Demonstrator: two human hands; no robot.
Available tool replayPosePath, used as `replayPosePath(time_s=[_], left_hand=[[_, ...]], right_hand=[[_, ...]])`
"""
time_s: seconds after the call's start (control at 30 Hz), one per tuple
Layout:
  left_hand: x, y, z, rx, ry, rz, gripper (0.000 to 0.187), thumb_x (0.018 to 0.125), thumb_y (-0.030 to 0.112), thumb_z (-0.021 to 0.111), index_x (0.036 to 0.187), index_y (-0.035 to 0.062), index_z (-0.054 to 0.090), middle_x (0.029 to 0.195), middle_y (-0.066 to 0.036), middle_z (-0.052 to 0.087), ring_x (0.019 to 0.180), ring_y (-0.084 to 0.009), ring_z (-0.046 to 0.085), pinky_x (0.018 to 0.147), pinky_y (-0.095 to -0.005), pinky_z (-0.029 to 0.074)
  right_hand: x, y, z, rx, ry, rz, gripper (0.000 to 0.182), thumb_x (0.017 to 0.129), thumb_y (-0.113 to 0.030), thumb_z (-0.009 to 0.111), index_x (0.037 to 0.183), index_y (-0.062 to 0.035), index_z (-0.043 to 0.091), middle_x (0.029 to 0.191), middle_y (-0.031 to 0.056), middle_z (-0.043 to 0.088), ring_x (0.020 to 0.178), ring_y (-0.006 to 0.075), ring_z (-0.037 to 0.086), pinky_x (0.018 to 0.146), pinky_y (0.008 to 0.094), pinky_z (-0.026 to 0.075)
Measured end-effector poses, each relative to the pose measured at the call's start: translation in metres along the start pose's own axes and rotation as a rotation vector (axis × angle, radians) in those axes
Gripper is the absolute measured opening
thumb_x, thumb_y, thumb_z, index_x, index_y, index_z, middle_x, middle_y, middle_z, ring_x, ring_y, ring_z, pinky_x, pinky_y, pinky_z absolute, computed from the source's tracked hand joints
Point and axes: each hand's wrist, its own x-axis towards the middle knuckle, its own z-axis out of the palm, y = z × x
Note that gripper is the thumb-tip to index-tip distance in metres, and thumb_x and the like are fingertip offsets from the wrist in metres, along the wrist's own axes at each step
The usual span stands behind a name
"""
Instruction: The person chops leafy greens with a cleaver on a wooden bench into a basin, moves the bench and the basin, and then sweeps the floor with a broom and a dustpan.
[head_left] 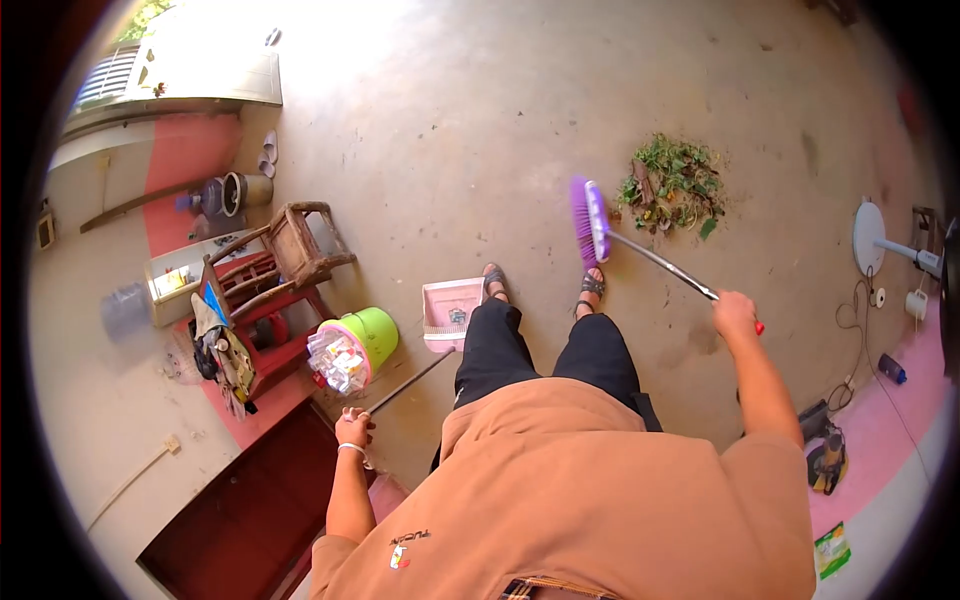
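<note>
My right hand point(736, 314) is closed round the metal handle of a purple broom point(597, 222). The broom's bristles are near my right foot, just left of a pile of green leaves and debris point(675, 185) on the floor. In my left hand point(355, 428) is the dark handle of a pink dustpan point(452, 308), fingers wrapped round it. The dustpan sits beside my left foot, with a small bit of litter inside.
A green bucket point(372, 338) full of litter stands left of the dustpan. Beyond it are wooden chairs point(298, 245) and a red cabinet. A white fan point(869, 238), cables and a power tool point(826, 460) lie along the right side. Slippers point(267, 154) are at the upper left.
</note>
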Motion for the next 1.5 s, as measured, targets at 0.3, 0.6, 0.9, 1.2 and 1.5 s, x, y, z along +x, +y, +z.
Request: replayPosePath(time_s=[0.3,0.6,0.9,1.2,1.5], left_hand=[[0.069,0.023,0.031,-0.009,-0.027,-0.021,0.021,0.077,0.024,0.066,0.081,0.0033,0.064,0.062,-0.010,0.064,0.045,-0.0175,0.058,0.043,-0.0311,0.048],[0.111,0.084,0.019,0.153,-0.107,0.078,0.022,0.078,0.026,0.063,0.083,0.0044,0.063,0.063,-0.008,0.064,0.051,-0.0173,0.061,0.051,-0.0306,0.051],[0.144,0.088,-0.004,0.267,-0.091,0.098,0.028,0.075,0.027,0.066,0.092,0.0049,0.065,0.082,-0.017,0.066,0.080,-0.0302,0.065,0.074,-0.0368,0.050],[0.169,0.217,-0.015,0.455,-0.123,0.377,0.028,0.076,0.027,0.062,0.087,0.0017,0.064,0.080,-0.021,0.064,0.078,-0.0372,0.062,0.069,-0.0412,0.048],[0.186,0.286,0.015,0.284,-0.199,0.513,0.016,0.079,0.015,0.063,0.087,0.0009,0.063,0.066,-0.008,0.064,0.057,-0.0149,0.063,0.049,-0.0295,0.049]], right_hand=[[-0.035,-0.104,-0.075,0.343,0.060,0.046,0.027,0.086,-0.028,0.051,0.101,-0.0065,0.059,0.086,0.0193,0.064,0.084,0.0372,0.062,0.074,0.0475,0.049],[0.141,-0.457,-0.139,0.240,0.023,-0.379,0.036,0.086,-0.018,0.048,0.121,-0.0162,0.052,0.092,0.0134,0.066,0.089,0.0311,0.064,0.073,0.0440,0.051],[0.241,-0.478,-0.151,0.223,-0.032,-0.200,0.038,0.084,-0.018,0.049,0.120,-0.0236,0.055,0.103,0.0100,0.064,0.096,0.0263,0.062,0.078,0.0403,0.051],[0.102,-0.211,-0.136,0.270,-0.183,0.343,0.040,0.090,-0.025,0.044,0.130,-0.0232,0.048,0.113,0.0138,0.060,0.105,0.0318,0.056,0.089,0.0437,0.044],[-0.045,-0.126,-0.114,0.230,-0.095,0.283,0.036,0.089,-0.024,0.045,0.124,-0.0192,0.053,0.091,0.0146,0.065,0.084,0.0324,0.062,0.074,0.0438,0.049]])
